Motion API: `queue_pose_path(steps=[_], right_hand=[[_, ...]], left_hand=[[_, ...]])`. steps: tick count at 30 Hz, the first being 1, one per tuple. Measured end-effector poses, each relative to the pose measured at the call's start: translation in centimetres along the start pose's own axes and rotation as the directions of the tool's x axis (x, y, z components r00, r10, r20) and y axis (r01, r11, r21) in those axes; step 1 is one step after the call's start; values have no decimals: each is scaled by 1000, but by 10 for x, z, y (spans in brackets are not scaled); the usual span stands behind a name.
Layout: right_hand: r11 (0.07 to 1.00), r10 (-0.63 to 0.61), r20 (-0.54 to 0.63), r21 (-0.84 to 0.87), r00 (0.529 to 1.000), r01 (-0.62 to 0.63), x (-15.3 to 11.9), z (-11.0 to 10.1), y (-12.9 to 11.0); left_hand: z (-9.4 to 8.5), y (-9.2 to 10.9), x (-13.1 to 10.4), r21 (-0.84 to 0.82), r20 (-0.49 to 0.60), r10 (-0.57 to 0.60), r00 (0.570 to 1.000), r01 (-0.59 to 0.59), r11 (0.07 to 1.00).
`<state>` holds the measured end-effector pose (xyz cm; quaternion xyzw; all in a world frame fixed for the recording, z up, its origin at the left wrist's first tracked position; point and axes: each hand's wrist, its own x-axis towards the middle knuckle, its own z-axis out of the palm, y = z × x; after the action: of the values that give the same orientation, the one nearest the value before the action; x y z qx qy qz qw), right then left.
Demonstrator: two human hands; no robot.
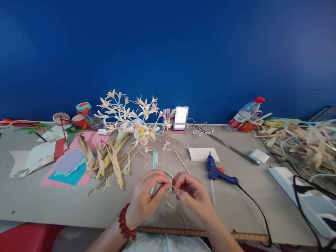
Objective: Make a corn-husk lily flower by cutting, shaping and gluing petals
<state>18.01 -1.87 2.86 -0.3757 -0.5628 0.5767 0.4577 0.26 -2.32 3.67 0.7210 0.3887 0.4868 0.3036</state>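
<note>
We have a thin, pale strip [171, 187] between our hands, just above the table [105, 206], near the middle of its near edge. The thumb and forefinger of our left hand [147, 192] are together, clamped on one part of the strip; those of our right hand [194, 196] close on it just beside them. Our other fingers curl loosely, and we cannot tell whether any of them touch it.

The strip looks like dry plant fibre, so we judge it almost weightless, soft enough to bend but apt to split or snap under a sharp twist. It is probably more papery than slippery, though so narrow that it could slide out of a loose pinch. The pads of thumb and forefinger, close to the part being worked, give the best hold; a light, even pinch should spare it from creasing.

Below our hands, a loose strand [181, 215] curls towards the near edge; we cannot tell whether it joins the strip. The husks [115, 164], left of centre, look equally brittle at their tips. The glue gun [214, 171] lies right of our hands, its nozzle over a white card [199, 154]; it is bulkier, and its handle is the place to grip it.
</note>
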Motion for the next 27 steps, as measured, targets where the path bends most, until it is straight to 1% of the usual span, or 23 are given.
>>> queue_pose_path(steps=[2,5,7,9,12,15,18,21,25,27], right_hand=[[1000,-4,25,-10,1000,4,-1,-1,0],[997,-32,36,-65,999,35,-1,-3,-2],[992,-50,16,-114,999,52,0,-3,-5],[989,-54,-2,-141,999,53,0,-2,-6],[992,-40,-36,-119,999,36,1,1,-6],[998,-6,-75,-61,997,1,0,4,-4],[999,42,-92,15,995,-40,-1,6,-1],[994,77,-108,91,991,-67,-3,6,2],[992,77,-120,113,990,-63,-4,6,4],[995,37,-125,93,991,-25,-4,5,4]], left_hand=[[1,0,1,-41,12,-53,999,54,998],[2,3,2,-81,65,-143,988,148,986],[2,5,2,-84,81,-167,983,174,981],[2,6,2,-79,83,-169,982,175,981],[3,5,1,-76,65,-163,984,168,983],[7,2,-2,-65,11,-134,991,134,989],[9,0,-6,-23,-27,-40,999,39,999],[9,0,-8,14,-9,34,999,-34,999],[8,0,-6,45,13,18,1000,-19,999],[7,0,-5,49,2,19,1000,-19,999]])
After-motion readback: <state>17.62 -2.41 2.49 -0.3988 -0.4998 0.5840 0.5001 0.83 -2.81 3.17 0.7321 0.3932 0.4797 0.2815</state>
